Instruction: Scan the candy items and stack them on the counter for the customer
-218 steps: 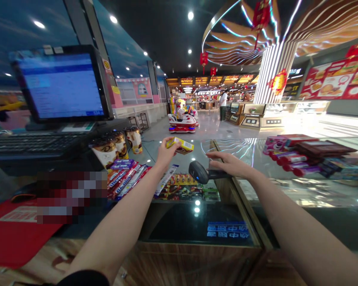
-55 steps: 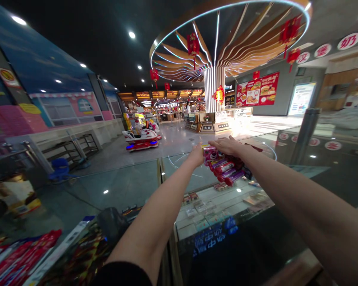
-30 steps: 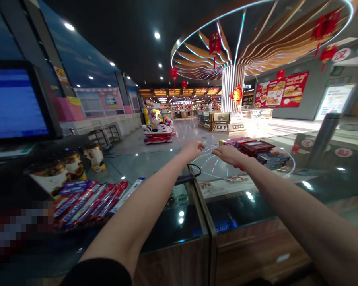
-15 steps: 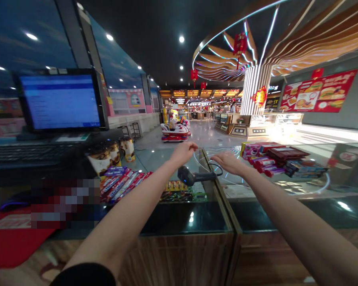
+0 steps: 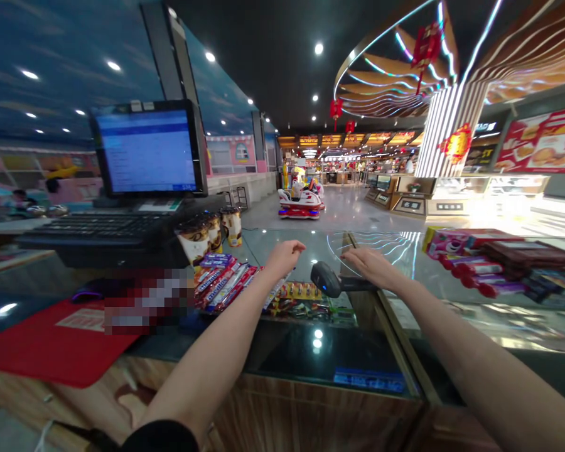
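Observation:
My left hand [image 5: 288,254] hovers over the glass counter, its fingers loosely bent and slightly apart, with nothing seen in them. To its right, my right hand [image 5: 366,262] is stretched out palm down with no object showing in it. Between the two lies a black barcode scanner [image 5: 327,280] with a small blue light; its handle runs beneath my right wrist, and whether they touch I cannot tell. Mentos rolls [image 5: 228,282] and other candy sticks are piled left of my left forearm. Small packaged sweets [image 5: 301,298] show between my forearms.
A monitor [image 5: 145,150] and black keyboard [image 5: 103,229] stand at left, near patterned cups [image 5: 230,226]. A red mat [image 5: 51,355] covers the counter's left corner. Boxes and tubes of sweets [image 5: 480,267] sit at right. Beyond the counter is a ride-on car [image 5: 300,204].
The view has turned left, so the monitor, counter and scanner appear farther right. My right hand now shows nearer to the scanner's handle, covering part of it. Nothing has been picked up.

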The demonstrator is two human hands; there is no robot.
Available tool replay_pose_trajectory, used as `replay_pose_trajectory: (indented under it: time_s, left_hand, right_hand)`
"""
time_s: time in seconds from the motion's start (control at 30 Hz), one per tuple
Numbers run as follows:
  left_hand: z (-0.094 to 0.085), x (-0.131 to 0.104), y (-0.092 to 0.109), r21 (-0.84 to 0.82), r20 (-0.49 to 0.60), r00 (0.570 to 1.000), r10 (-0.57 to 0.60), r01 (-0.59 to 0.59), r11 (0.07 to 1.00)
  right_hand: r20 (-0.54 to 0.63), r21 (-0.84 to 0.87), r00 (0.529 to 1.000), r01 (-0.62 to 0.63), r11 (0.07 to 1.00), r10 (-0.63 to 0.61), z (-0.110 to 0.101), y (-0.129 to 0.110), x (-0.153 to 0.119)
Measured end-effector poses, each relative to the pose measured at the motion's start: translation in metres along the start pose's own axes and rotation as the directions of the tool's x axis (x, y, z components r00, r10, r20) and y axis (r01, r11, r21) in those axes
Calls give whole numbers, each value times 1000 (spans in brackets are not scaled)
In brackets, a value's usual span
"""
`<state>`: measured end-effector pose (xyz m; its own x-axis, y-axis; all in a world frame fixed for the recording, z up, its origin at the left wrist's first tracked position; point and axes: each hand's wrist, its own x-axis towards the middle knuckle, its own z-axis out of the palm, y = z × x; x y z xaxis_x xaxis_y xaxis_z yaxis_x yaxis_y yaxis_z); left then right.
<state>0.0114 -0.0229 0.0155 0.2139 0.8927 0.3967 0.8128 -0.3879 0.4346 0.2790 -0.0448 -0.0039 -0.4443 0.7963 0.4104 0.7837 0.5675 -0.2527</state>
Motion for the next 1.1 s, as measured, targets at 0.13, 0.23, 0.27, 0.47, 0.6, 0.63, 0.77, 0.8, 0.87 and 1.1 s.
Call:
replay_pose_trajectory:
  time_s: [0.13,0.23,0.27,0.47,0.6,0.63,0.77,0.8,0.87,1.1]
  left_hand:
    - [-3,-3,-18,109,120,991,-59,46,993]
    - [-10,-5,-22,195,141,984,-108,80,978]
    - [-13,-7,-21,221,143,982,-126,92,971]
    - [-20,-19,-10,372,204,948,-243,154,915]
    - [-28,-26,-5,426,276,927,-253,119,897]
    - [-30,-27,-5,432,301,917,-263,114,894]
    - [-33,-29,-4,441,357,882,-308,132,888]
    - [-32,-29,-4,431,357,882,-307,136,892]
    - [-30,-29,-5,395,359,888,-289,136,908]
    - [-16,-24,-10,326,285,937,-201,103,940]
  right_hand:
    - [41,27,999,8,1000,-9,3,4,-4]
    - [23,25,1000,15,1000,-16,1,6,-7]
    - [14,22,1000,18,1000,-18,1,7,-8]
    - [13,-44,1000,25,999,-25,3,11,-12]
    - [31,-58,999,27,998,-25,3,13,-14]
    - [32,-61,999,28,998,-26,3,13,-15]
    - [32,-58,999,29,998,-27,2,12,-18]
    - [31,-52,999,26,998,-24,2,12,-18]
    - [23,-39,1000,16,999,-15,1,10,-19]
    - [-8,-35,1000,10,999,-10,1,8,-19]
